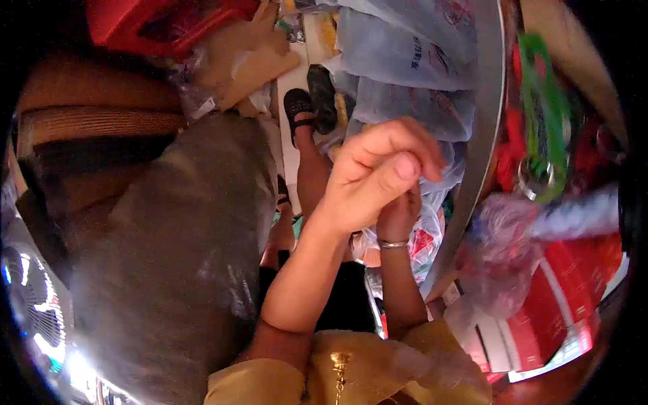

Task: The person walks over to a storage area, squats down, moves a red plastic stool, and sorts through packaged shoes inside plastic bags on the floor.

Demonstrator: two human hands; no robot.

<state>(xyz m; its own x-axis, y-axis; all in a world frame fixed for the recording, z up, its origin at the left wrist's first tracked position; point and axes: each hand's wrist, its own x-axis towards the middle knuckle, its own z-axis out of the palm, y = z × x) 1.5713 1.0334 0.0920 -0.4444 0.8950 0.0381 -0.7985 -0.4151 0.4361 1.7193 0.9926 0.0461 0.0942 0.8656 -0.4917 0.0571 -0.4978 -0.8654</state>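
Sheeting (175, 243), dark grey and floppy, lies left, maybe keeping dust off. The bare left hand (374, 169) curls, partly hiding the bare right hand (401, 212); I can't tell if either holds anything. Cloudy see-through plastic bags (415, 101) with writing are just past both.

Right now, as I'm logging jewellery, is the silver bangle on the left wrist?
No, the right hand wears the silver bangle at its wrist, not the left hand.

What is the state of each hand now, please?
Left hand: fingers curled; grip cannot be told.
Right hand: partly hidden behind left; cannot be told.
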